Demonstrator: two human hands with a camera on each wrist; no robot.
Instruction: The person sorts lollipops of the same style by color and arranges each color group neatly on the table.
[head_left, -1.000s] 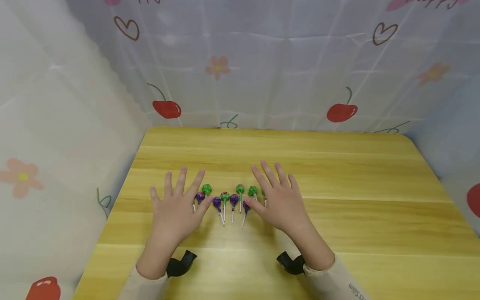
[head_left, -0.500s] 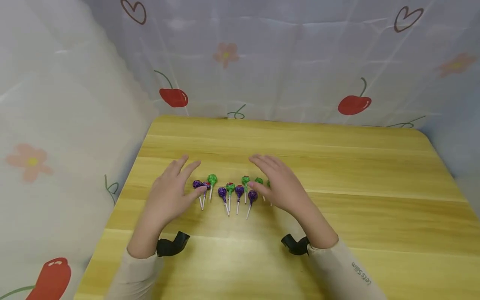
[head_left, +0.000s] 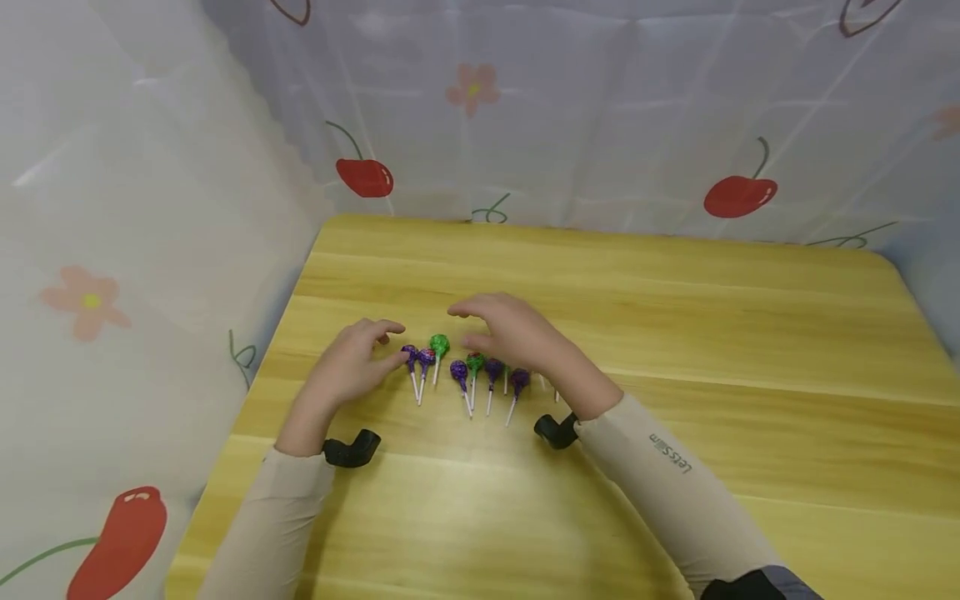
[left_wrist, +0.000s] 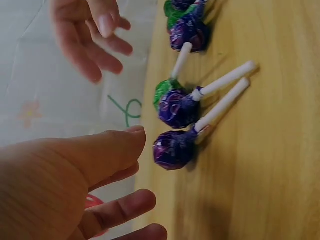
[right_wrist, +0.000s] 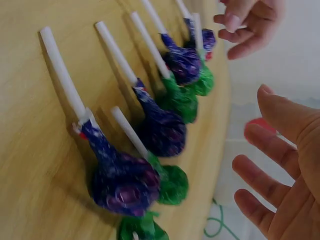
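Note:
Several wrapped lollipops lie in a loose row on the wooden table, purple ones such as the purple lollipop (head_left: 458, 369) mixed with green ones like the green lollipop (head_left: 439, 343). At the row's left end is my left hand (head_left: 348, 367), thumb and fingers apart; its thumb tip is close by the end purple lollipop (left_wrist: 173, 150). My right hand (head_left: 513, 333) hovers over the far side of the row, fingers relaxed and holding nothing, and hides some green heads. In the right wrist view, a purple lollipop (right_wrist: 125, 187) lies nearest, its white stick toward the near side.
The wooden table (head_left: 660, 333) reaches back to a white curtain (head_left: 570, 125) printed with cherries and flowers. Another white sheet (head_left: 150, 250) hangs along the left side. Black curved pieces (head_left: 352, 448) stick out at both wrists.
Both hands, spread flat with fingers fanned before, have relaxed their fingers. The right hand has moved left across the row toward the left hand. The head view has shifted; the lollipops lie as before.

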